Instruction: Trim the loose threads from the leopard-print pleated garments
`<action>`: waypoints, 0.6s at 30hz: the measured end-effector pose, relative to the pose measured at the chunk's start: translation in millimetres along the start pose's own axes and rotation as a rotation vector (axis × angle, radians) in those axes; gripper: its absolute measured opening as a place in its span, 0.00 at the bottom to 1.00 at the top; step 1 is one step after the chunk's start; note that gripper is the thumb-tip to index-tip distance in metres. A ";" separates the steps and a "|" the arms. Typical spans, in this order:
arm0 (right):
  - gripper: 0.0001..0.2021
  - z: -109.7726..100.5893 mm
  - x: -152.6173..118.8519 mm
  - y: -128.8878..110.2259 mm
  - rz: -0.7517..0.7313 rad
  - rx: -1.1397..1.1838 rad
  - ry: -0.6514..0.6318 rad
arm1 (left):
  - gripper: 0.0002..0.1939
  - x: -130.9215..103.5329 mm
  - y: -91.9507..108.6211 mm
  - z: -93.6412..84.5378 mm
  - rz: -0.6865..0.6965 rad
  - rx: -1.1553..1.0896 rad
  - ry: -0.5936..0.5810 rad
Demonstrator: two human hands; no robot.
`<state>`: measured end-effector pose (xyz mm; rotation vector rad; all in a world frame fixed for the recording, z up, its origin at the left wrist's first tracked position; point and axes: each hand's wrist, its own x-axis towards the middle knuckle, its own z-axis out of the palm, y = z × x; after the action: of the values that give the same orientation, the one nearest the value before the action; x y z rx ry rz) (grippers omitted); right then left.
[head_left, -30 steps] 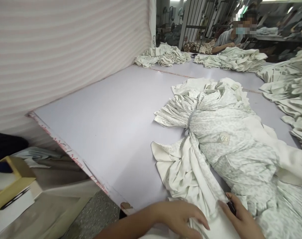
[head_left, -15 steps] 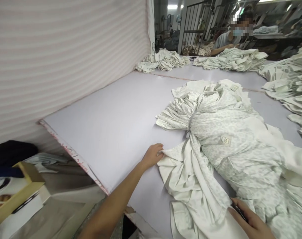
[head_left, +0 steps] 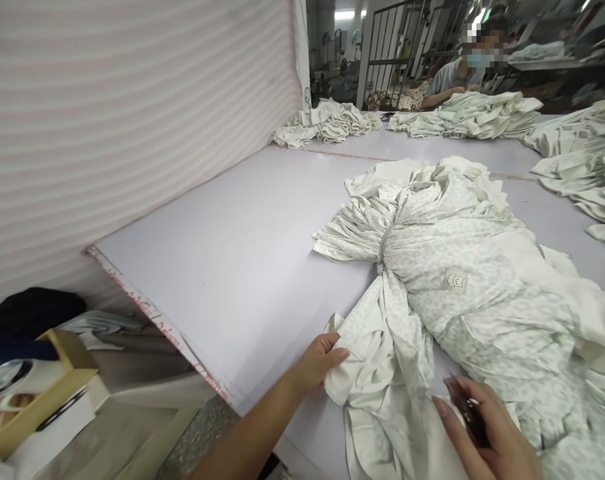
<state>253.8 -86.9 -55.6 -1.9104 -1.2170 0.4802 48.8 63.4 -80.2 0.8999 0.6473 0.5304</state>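
We take the grey tie (head_left: pixel 386 240) around the garment bundle (head_left: pixel 482 320) as our landmark. The bundle lies on the bench (head_left: pixel 222 267), mostly to the right of the tie, with a small label (head_left: pixel 455 281) just right of it. On the near side of the tie, the loose cloth (head_left: pixel 377 333) spreads in folds.

Our left hand (head_left: pixel 320 363) has just drawn that cloth's outer corner nearer to us, so the edge turns over and the folds bunch closer. Its thumb and fingers are pinched together on the edge. Our right hand (head_left: pixel 492 433), nearer us and to the right of the tie, is curled around a dark tool (head_left: pixel 475 417); blur keeps us from telling whether its fingertips also grip cloth. The two hands are well apart.

Left of the tie, the bench's surface runs out to its worn, red-marked edge (head_left: pixel 157 320), leaving our left hand room to move that way. Our right hand has less, close beside the bundle. Beyond the tie lie more cloth piles (head_left: pixel 467 117).
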 end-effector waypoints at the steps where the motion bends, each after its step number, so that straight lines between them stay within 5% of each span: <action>1: 0.16 5.8 1.1 -10.8 -0.049 0.005 -0.010 | 0.26 -0.1 -1.3 2.2 0.000 -0.008 -0.006; 7: 0.18 37.2 12.9 -41.8 -0.073 0.050 -0.427 | 0.25 0.5 -9.8 7.9 0.003 -0.034 -0.024; 18: 0.17 52.5 20.7 -34.1 -0.162 -0.044 -0.366 | 0.24 5.6 -12.7 4.3 0.016 -0.019 -0.130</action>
<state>208.4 -39.2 -58.4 -1.7905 -1.6145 0.7426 57.6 58.1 -90.4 0.9143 0.5162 0.4876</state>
